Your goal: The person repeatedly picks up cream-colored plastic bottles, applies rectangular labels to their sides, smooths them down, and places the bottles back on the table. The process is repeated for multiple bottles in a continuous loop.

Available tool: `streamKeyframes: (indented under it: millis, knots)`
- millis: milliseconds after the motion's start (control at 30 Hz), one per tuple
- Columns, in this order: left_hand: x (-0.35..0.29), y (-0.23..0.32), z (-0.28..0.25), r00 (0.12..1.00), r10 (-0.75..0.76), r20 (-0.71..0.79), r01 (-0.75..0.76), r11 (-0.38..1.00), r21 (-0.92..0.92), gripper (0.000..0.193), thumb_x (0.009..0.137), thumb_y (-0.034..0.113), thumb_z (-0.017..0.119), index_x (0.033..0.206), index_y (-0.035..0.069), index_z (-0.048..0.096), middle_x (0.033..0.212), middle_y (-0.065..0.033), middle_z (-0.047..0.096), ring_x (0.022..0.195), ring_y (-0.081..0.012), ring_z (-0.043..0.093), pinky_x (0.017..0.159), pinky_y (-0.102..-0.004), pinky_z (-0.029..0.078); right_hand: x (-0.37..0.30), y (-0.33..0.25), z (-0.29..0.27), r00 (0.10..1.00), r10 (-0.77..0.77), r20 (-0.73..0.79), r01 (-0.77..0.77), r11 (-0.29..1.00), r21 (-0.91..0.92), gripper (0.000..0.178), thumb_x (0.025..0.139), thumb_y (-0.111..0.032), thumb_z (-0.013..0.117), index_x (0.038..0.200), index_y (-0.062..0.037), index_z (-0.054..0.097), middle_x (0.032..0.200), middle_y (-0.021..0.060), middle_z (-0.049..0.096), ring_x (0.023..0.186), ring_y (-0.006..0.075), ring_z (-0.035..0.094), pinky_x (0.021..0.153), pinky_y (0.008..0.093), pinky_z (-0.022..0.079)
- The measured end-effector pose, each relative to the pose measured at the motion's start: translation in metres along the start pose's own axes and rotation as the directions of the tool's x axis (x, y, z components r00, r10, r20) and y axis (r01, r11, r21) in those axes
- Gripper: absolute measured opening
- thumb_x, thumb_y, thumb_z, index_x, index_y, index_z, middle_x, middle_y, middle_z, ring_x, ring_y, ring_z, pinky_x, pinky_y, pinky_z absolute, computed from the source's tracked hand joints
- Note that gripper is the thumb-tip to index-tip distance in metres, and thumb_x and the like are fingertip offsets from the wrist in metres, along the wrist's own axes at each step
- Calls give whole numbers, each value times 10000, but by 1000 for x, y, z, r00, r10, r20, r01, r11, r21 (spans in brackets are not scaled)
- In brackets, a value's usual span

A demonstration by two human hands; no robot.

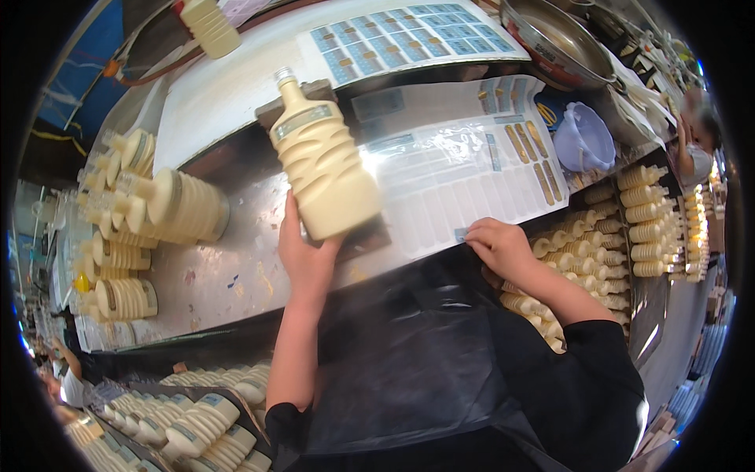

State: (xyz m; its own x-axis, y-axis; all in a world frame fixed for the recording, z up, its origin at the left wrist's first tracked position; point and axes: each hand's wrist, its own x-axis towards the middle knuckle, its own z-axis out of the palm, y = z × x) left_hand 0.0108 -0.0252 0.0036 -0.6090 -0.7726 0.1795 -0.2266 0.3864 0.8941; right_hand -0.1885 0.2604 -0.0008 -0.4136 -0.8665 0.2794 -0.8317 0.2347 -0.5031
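Note:
A cream-coloured bottle [334, 177] with wavy ridged sides and a clear neck lies tilted over a dark block [370, 238], its neck pointing away from me. My left hand [309, 266] is closed round its base, thumb along the left side; the other fingers are hidden beneath. A label with pale lettering sits near the bottle's shoulder. At the near edge of a sticker sheet [440, 208], my right hand [502, 248] pinches a small blue label [461, 234]. Many places on that sheet are bare backing, while gold strips [528, 141] and some blue labels are still on it.
Several similar bottles [177, 206] stand at the table's left. Another label sheet [409, 39] lies on the white board behind. A lilac bucket [583, 138] and a metal pan [558, 39] are at the right. Bottles fill racks [582, 259] at lower right and trays [189, 425] at lower left.

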Motion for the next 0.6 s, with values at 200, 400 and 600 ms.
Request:
streamKeyframes:
  millis: [200, 400, 600]
  knots:
    - [-4, 2, -3, 997, 69, -19, -68, 996, 50, 987, 756, 270, 863, 1552, -21, 358, 1391, -246, 557, 1296, -378, 532, 1104, -456, 411, 92, -59, -20, 766, 486, 420, -642, 605, 470, 208, 921, -155, 709, 995, 31, 763, 712, 93, 719, 604, 133, 688, 558, 302, 536]
    - [-4, 3, -12, 1000, -29, -2, 28, 971, -237, 900, 846, 296, 762, 1575, 11, 319, 1460, -205, 466, 1376, -341, 430, 1169, -456, 335, 137, -128, 18, 861, -446, -245, 432, 895, -113, 155, 808, -63, 695, 959, -28, 692, 929, 93, 693, 703, 260, 700, 587, 356, 549]
    - [15, 21, -3, 981, -191, -33, 167, 920, -355, 699, 871, 295, 756, 1440, 31, 448, 1375, -175, 504, 1359, -315, 426, 1145, -440, 352, 134, -127, 43, 816, -561, -139, 473, 786, -399, 168, 782, -93, 664, 931, -16, 681, 898, 63, 628, 540, 175, 602, 450, 307, 452]
